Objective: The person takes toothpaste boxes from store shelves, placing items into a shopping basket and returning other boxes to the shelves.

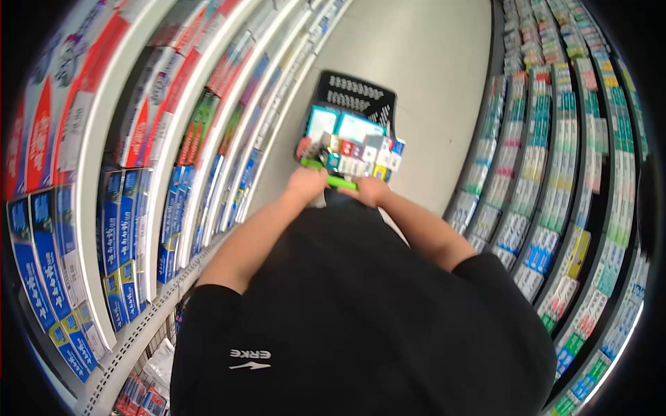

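Note:
Both hands are on the bright green handle [341,182] of a black shopping basket [355,84] with perforated walls. My left hand [307,184] wraps round the handle's left end, and my right hand [365,190] grips its right end. Small packaged goods fill the near part of the basket. Among them are light-blue flat packs [360,127], a row of small red and white boxes [352,150] and a yellow box [380,171]. The basket's underside is hidden, so I cannot tell whether it has wheels.
Shelves with blue boxes [121,229] and red packs line the left side. Tall racks of green, white and pink packages [551,145] curve along the right. A pale floor aisle [423,83] runs between them beyond the basket.

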The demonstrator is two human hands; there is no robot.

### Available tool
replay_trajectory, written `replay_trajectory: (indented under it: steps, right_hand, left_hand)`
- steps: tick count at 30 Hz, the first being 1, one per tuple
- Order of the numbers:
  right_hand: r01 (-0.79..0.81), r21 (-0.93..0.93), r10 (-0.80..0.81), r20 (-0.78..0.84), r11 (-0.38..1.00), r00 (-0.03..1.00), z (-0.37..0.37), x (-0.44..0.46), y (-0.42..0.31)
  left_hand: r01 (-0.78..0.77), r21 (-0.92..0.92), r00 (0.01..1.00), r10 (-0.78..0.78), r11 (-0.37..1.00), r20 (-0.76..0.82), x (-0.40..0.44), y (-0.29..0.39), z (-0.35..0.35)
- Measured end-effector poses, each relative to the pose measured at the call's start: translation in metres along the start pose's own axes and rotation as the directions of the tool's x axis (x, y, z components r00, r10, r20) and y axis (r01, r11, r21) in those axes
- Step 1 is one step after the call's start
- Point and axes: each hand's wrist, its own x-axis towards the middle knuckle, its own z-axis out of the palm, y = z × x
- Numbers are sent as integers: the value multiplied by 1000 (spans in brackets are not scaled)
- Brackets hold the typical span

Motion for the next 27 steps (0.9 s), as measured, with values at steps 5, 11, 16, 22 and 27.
replay_trajectory:
  steps: [5, 11, 16, 22, 27]
  right_hand:
    - [113, 125, -123, 72, 986, 990, -7, 11, 12]
    - [177, 348, -132, -151, 921, 980, -24, 36, 63]
    - [69, 81, -5, -617, 994, 787, -63, 85, 134]
    - [-313, -195, 189, -477, 930, 859, -98, 165, 218]
    - [-273, -122, 236, -253, 954, 938, -112, 192, 241]
  left_hand:
    - [-25, 106, 1000, 23, 994, 21, 15, -3, 9]
    - [19, 33, 992, -23, 999, 125, 30, 0, -17]
    - [141, -22, 978, -136, 990, 160, 52, 0, -36]
    - [224, -22, 973, -223, 974, 60, 92, -4, -35]
    - [356, -84, 935, -354, 931, 36, 123, -11, -34]
